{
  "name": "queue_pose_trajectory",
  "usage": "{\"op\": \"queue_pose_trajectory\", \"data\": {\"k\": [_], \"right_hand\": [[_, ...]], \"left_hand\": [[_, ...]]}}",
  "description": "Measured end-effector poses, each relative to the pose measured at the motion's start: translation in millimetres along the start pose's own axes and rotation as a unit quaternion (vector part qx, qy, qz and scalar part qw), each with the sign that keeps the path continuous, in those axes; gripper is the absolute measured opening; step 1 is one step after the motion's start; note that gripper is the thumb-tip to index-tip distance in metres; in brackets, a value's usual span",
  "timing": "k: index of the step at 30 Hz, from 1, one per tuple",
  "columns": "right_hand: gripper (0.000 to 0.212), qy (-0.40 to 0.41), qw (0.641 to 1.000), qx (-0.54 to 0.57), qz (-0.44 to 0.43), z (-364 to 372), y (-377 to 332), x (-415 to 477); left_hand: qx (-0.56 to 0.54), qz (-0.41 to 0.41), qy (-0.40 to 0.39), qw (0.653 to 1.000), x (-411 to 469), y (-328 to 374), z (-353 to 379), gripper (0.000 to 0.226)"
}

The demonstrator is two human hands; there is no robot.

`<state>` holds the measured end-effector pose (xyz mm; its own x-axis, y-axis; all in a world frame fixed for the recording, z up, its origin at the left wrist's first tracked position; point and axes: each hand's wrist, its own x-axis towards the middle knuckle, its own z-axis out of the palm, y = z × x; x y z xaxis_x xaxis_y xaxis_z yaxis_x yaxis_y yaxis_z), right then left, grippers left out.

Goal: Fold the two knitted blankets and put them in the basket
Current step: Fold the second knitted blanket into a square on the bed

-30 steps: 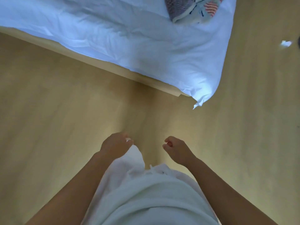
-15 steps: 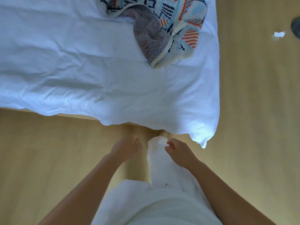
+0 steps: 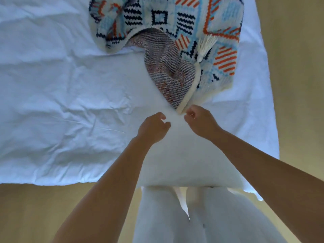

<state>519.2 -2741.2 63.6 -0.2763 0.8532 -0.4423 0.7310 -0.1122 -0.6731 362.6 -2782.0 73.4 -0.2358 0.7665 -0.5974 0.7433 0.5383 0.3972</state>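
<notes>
A knitted blanket (image 3: pixel 192 23) in light blue, orange, navy and white lies crumpled at the far side of the bed. Part of it is turned over and shows a grey meshed underside (image 3: pixel 168 67), with a cream border and a white tassel (image 3: pixel 205 46). The cream corner points toward me. My right hand (image 3: pixel 201 121) has loosely curled fingers, its fingertips right at that corner, not clearly pinching it. My left hand (image 3: pixel 153 128) hovers just left of the corner over the sheet, fingers curled and holding nothing. I see no second blanket and no basket.
The bed (image 3: pixel 61 102) has a wrinkled white sheet and fills most of the view; its near edge is against my legs in white clothing (image 3: pixel 175 216). Wooden floor (image 3: pixel 298 67) runs along the bed's right side and in front of it.
I have moved up to the bed and my view has tilted onto it. Both hands have reached forward from the floor area over the sheet to the blanket's near corner.
</notes>
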Motion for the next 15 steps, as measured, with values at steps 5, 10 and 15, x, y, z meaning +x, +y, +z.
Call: {"op": "queue_pose_trajectory", "data": {"k": [5, 10, 15], "right_hand": [[0.042, 0.15, 0.986, 0.056, 0.051, 16.7, -24.8, 92.1], [0.089, 0.172, 0.958, 0.122, 0.196, 43.1, -14.9, 162.1], [0.051, 0.2, 0.935, 0.199, 0.214, 66.8, -25.2, 186.9]], "left_hand": [[0.021, 0.044, -0.01, 0.999, 88.3, -1.4, -21.7, 0.037], [0.048, 0.093, -0.033, 0.994, 134.3, -19.9, -23.9, 0.036], [-0.022, 0.111, -0.022, 0.993, 149.4, -36.1, -36.0, 0.035]]}}
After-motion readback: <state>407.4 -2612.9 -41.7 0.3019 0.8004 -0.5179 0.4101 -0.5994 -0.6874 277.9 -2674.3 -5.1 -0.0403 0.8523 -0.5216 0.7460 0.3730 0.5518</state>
